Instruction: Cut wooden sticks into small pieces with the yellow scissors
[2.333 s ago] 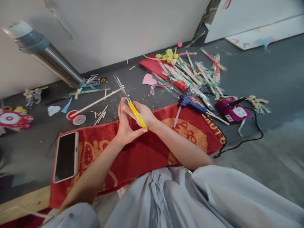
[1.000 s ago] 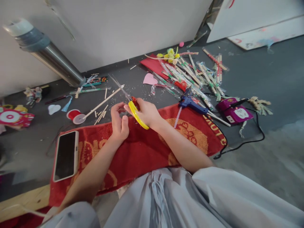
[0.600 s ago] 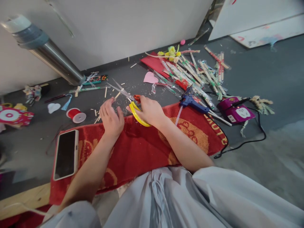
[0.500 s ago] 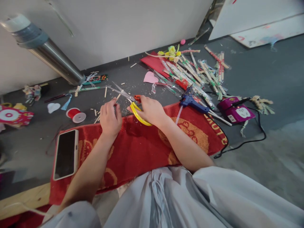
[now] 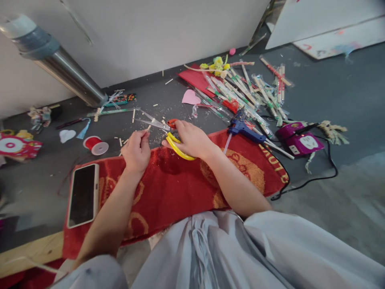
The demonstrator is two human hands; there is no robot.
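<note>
My right hand [image 5: 189, 138] is closed round the yellow and orange handles of a pair of scissors [image 5: 179, 150]. Their blades point left and stand apart. My left hand [image 5: 136, 150] pinches a thin wooden stick [image 5: 149, 128], whose far end lies between the blades; much of the stick is hidden in the fingers. Both hands are above the front edge of the grey surface, just past a red towel [image 5: 171, 180]. Short cut stick pieces [image 5: 121, 142] lie beside my left hand, and pale crumbs are scattered beyond the blades.
A blue glue gun [image 5: 245, 130] lies right, its black cord running to a purple power adapter [image 5: 299, 138]. Wrapped chopsticks [image 5: 237, 90] are piled behind it. At left are a phone [image 5: 83, 196], a red thread spool [image 5: 95, 145] and a steel post [image 5: 70, 70].
My left hand has come away from the scissors, moved left and taken up the wooden stick from the surface. The scissors have opened and swung left, with the stick now between their blades.
</note>
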